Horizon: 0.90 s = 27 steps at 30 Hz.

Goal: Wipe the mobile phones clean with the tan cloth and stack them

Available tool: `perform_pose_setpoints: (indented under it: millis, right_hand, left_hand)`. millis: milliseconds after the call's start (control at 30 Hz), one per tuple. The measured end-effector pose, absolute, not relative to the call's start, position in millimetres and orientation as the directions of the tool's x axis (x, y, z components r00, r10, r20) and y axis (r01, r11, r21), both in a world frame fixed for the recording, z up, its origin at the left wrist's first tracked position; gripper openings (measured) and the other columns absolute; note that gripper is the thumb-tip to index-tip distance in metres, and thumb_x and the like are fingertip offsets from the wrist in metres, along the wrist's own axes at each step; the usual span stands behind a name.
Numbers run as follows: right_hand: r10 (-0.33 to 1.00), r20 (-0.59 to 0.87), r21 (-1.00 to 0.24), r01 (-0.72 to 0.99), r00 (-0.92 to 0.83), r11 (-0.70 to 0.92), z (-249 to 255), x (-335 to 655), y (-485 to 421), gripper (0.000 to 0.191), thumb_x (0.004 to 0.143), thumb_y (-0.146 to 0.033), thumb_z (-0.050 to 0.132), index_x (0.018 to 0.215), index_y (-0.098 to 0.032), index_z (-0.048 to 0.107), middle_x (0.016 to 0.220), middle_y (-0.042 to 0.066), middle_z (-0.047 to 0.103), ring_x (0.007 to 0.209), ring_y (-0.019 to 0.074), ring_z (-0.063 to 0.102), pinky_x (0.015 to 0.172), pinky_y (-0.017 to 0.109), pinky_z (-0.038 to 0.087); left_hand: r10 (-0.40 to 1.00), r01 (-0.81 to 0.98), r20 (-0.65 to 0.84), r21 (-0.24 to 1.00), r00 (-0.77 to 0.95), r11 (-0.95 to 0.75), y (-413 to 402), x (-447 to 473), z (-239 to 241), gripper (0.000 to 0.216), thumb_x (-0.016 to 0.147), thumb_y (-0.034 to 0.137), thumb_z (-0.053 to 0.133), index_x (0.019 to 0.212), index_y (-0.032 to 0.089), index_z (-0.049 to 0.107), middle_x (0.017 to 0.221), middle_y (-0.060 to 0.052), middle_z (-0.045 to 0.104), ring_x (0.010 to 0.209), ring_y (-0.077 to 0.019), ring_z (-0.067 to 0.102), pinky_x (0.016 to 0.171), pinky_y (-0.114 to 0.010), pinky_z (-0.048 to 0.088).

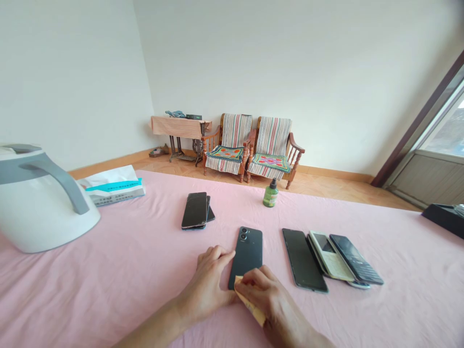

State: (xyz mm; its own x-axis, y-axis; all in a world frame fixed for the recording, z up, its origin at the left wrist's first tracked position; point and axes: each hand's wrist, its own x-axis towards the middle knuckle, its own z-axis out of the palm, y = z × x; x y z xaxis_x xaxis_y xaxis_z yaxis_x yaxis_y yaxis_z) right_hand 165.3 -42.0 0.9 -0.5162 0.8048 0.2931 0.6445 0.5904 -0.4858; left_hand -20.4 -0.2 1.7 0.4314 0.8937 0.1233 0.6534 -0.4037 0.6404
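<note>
A dark smartphone (248, 249) lies back side up on the pink cloth, its two camera lenses at the far end. My left hand (208, 278) grips it along the left edge, index finger at the side and thumb at the near end. Pinched in my right hand (266, 297) is a folded yellow cloth (255, 311), which touches the phone's near end. Right of it lie a black smartphone (302, 258), a white keypad phone (330, 256) and a dark keypad phone (355, 258), the last two on top of other phones. Several stacked phones (195, 210) rest farther left.
A green spray bottle (270, 194) stands toward the table's far edge. On the left are a white kettle (43, 203) and a tissue pack (116, 188). A black object (444, 217) sits at the far right. Two wooden armchairs (270, 145) stand beyond the table.
</note>
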Motion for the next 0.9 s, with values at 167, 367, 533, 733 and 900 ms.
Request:
perform_pose_setpoints:
  millis: [167, 367, 533, 733, 900]
  right_hand:
    - [0.853, 0.302, -0.498, 0.693, -0.425, 0.521, 3, 178, -32, 0.024, 0.089, -0.005, 0.047, 0.092, -0.023, 0.063, 0.095, 0.004, 0.061, 0.087, 0.0185, 0.051, 0.073, 0.029, 0.043]
    - [0.805, 0.317, -0.444, 0.672, -0.501, 0.593, 3, 162, -32, 0.016, 0.091, -0.013, 0.049, 0.086, -0.022, 0.063, 0.092, 0.002, 0.062, 0.084, 0.0177, 0.050, 0.072, 0.029, 0.042]
    - [0.816, 0.311, -0.506, 0.641, -0.487, 0.576, 2, 165, -38, 0.024, 0.089, -0.006, 0.046, 0.086, -0.022, 0.064, 0.090, 0.003, 0.060, 0.085, 0.0167, 0.051, 0.071, 0.026, 0.042]
    - [0.903, 0.279, -0.559, 0.710, -0.325, 0.428, -6, 189, -32, 0.027, 0.081, 0.002, 0.046, 0.075, -0.019, 0.062, 0.084, 0.003, 0.055, 0.078, 0.0137, 0.053, 0.067, 0.023, 0.042]
    - [0.907, 0.319, -0.467, 0.787, -0.277, 0.404, -2, 197, 11, 0.026, 0.082, 0.000, 0.046, 0.071, -0.018, 0.061, 0.083, 0.003, 0.055, 0.078, 0.0140, 0.054, 0.069, 0.023, 0.041]
  left_hand:
    - [0.885, 0.642, 0.117, 0.646, 0.451, -0.412, 2, -25, 1, 0.077, 0.055, 0.032, 0.084, 0.125, 0.025, 0.054, 0.114, -0.005, 0.054, 0.110, -0.0264, 0.049, 0.098, -0.038, 0.036]
    - [0.877, 0.629, 0.112, 0.655, 0.467, -0.418, 5, -26, 2, 0.071, 0.059, 0.030, 0.081, 0.125, 0.024, 0.055, 0.114, -0.005, 0.053, 0.109, -0.0254, 0.050, 0.098, -0.037, 0.037]
    - [0.881, 0.632, 0.095, 0.662, 0.464, -0.404, 6, -27, 3, 0.075, 0.056, 0.030, 0.082, 0.126, 0.027, 0.054, 0.115, -0.004, 0.053, 0.110, -0.0261, 0.050, 0.098, -0.037, 0.037]
    - [0.883, 0.652, 0.091, 0.641, 0.460, -0.405, 3, -25, 3, 0.075, 0.059, 0.034, 0.082, 0.128, 0.027, 0.052, 0.115, -0.005, 0.053, 0.110, -0.0268, 0.048, 0.098, -0.039, 0.036]
    - [0.882, 0.663, 0.095, 0.624, 0.461, -0.414, 0, -22, 6, 0.071, 0.061, 0.035, 0.081, 0.126, 0.025, 0.053, 0.114, -0.006, 0.054, 0.109, -0.0268, 0.048, 0.098, -0.039, 0.036]
